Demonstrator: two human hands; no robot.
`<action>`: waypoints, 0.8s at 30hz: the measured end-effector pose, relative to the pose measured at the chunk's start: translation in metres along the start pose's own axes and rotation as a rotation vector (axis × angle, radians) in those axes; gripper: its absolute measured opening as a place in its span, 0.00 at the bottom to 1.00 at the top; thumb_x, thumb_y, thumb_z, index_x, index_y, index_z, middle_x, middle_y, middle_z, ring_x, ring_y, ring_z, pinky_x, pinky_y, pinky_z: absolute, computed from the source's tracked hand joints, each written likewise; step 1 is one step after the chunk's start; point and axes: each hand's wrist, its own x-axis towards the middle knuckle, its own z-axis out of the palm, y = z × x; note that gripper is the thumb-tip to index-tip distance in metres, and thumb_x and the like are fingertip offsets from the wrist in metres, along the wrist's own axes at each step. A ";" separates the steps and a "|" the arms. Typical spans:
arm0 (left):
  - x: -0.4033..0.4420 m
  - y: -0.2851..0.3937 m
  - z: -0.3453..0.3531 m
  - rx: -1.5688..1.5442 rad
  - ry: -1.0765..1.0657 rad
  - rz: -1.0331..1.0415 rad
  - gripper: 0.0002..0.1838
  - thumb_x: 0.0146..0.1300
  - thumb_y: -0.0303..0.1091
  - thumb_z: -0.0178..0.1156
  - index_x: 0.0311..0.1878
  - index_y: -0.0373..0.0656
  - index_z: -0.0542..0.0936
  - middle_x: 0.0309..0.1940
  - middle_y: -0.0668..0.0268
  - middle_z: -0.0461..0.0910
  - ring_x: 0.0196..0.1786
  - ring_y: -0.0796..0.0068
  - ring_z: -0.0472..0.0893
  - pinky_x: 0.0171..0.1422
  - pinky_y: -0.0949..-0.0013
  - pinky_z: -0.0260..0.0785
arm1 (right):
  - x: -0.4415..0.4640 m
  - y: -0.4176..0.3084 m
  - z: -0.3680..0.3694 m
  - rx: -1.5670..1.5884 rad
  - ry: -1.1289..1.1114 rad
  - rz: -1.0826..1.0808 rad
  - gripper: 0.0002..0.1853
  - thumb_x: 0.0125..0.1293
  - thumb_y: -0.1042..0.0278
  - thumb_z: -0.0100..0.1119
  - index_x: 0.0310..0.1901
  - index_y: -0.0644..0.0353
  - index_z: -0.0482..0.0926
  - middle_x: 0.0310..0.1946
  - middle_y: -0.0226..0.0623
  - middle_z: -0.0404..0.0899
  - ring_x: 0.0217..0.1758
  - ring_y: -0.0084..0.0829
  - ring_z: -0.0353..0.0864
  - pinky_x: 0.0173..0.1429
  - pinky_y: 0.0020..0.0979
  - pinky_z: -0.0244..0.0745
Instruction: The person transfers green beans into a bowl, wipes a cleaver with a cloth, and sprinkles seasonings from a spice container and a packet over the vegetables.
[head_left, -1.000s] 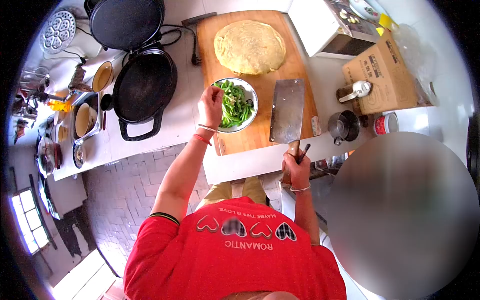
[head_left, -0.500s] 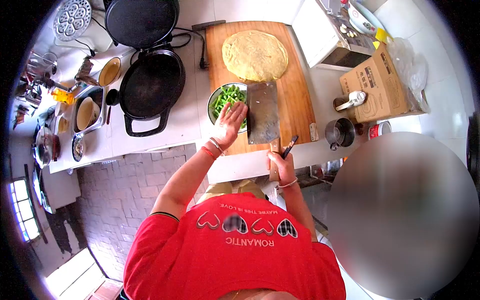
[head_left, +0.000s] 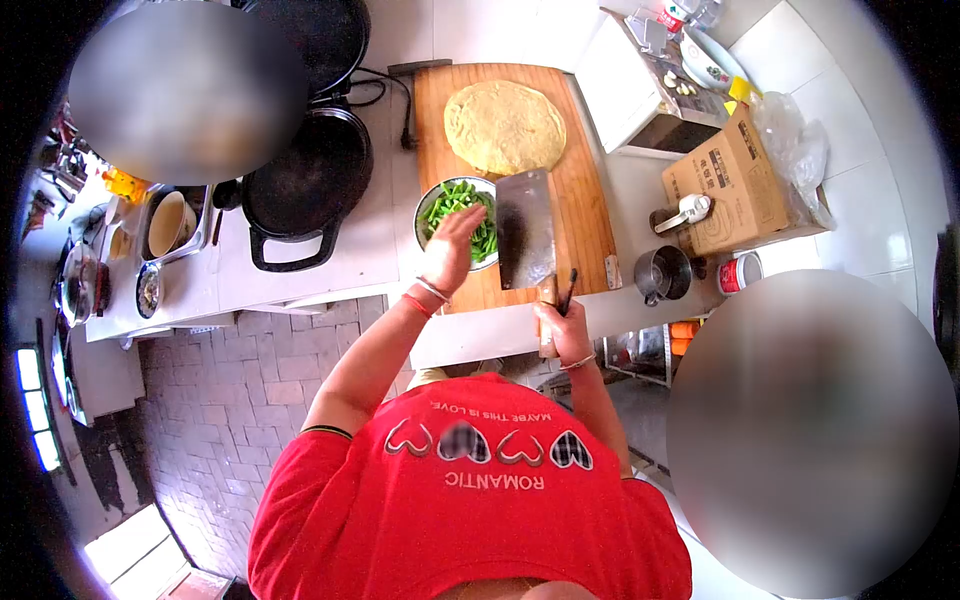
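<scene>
Okay, edges first: our left fingertips reach over the near rim of a bowl (head_left: 422, 243) full of chopped greens (head_left: 458, 197). Just right of those fingers runs the long left edge of a cleaver (head_left: 526, 235); we can't tell if its blade touches the bowl, or if it rests on the cutting board (head_left: 586, 218) or sits a bit above it. For room, right of the blade we've got a strip of bare wood out to the board's right edge. Straight ahead of the left fingers, past the bowl, a round yellowish flatbread (head_left: 505, 127) takes up the far part of the board. Left of them there's a stretch of white worktop (head_left: 385, 270), then a black griddle (head_left: 305, 180). Well right of our right fingers is a metal pot (head_left: 664, 273).

Pose-wise, our left hand (head_left: 450, 256) is stretched out, fingers fairly straight and close together, gripping nothing we can see; whether they touch the greens, we can't tell. That forearm slants inward from a bent elbow. Our right hand (head_left: 563, 330) is beyond the board's near edge, fingers wrapped around the cleaver's wooden handle (head_left: 547, 292), with a thin dark stick (head_left: 567, 293) poking up from the grip.
</scene>
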 end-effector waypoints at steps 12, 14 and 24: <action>-0.053 -0.051 0.003 0.174 0.003 -0.018 0.13 0.52 0.25 0.55 0.42 0.40 0.81 0.47 0.55 0.76 0.54 0.58 0.73 0.56 0.53 0.65 | -0.001 0.018 -0.038 0.078 0.124 -0.063 0.06 0.59 0.71 0.60 0.27 0.55 0.73 0.17 0.24 0.70 0.16 0.18 0.68 0.20 0.24 0.61; -0.055 -0.054 -0.002 -0.018 0.088 -0.180 0.12 0.51 0.25 0.58 0.42 0.39 0.81 0.34 0.59 0.79 0.39 0.62 0.78 0.44 0.61 0.71 | 0.003 0.029 -0.059 0.130 0.138 -0.105 0.05 0.59 0.72 0.60 0.29 0.56 0.74 0.17 0.25 0.70 0.17 0.18 0.68 0.20 0.24 0.61; -0.171 -0.035 -0.075 -0.336 0.231 -0.769 0.11 0.62 0.37 0.60 0.35 0.38 0.80 0.14 0.65 0.75 0.14 0.80 0.72 0.20 0.72 0.65 | -0.021 -0.031 -0.015 0.017 -0.051 -0.342 0.05 0.57 0.74 0.57 0.34 0.61 0.72 0.27 0.30 0.72 0.21 0.21 0.69 0.24 0.25 0.66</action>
